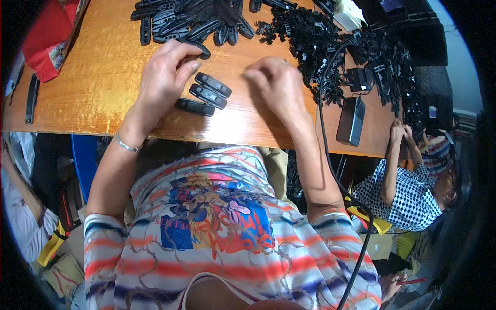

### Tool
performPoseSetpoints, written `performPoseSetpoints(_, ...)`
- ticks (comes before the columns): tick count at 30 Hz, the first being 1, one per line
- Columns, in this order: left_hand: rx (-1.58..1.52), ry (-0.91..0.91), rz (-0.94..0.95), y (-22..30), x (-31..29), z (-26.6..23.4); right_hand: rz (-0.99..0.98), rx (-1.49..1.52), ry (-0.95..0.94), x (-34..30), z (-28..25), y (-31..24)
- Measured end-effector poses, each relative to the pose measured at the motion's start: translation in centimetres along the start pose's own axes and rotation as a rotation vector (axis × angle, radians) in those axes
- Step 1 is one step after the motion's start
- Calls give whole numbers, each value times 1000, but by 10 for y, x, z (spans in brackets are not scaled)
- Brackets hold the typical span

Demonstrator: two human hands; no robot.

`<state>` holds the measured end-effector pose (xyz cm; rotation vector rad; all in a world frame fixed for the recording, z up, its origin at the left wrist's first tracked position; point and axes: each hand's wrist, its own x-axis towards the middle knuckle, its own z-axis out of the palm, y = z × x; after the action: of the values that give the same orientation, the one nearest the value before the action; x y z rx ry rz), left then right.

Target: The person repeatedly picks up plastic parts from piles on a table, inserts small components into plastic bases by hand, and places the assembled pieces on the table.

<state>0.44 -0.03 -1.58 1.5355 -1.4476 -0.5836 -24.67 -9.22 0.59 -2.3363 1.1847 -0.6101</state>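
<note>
My left hand [164, 72] is over the table with its fingers curled round one end of a black elongated plastic piece [205, 52]; most of the grip is hidden behind the fingers. Just below it, three similar black pieces, the middle one a glossy piece [208, 96], lie side by side at a slant. To their right, my right hand [279, 85] hovers with thumb and fingers drawn together, slightly blurred. Whatever sits between those fingertips, if anything, is too small to make out.
A heap of long black pieces [178, 20] lies at the far side. Piles of small black parts [310, 46] spread to the right, beside a black box-shaped device [351, 121] and a cable [321, 103]. A red bag [46, 46] is at left; a co-worker [400, 191] sits at right.
</note>
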Motion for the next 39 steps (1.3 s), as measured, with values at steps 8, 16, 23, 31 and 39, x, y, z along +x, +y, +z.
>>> performPoseSetpoints(8, 532, 141, 367, -13, 14, -8, -105, -310, 77, 4, -34, 47)
performPoseSetpoints(16, 336, 135, 333, -10, 1, 2, -114, -109, 130, 5, -22, 24)
performPoseSetpoints(23, 336, 80, 292, -26, 11, 4, -223, 223, 143, 14, 34, -17)
performPoseSetpoints(31, 234, 76, 266, -24, 14, 14, -278, 167, 100, 20, 48, -15)
performPoseSetpoints(39, 206, 5, 203, -17, 21, 20, -219, 201, 118, 19, 46, -8)
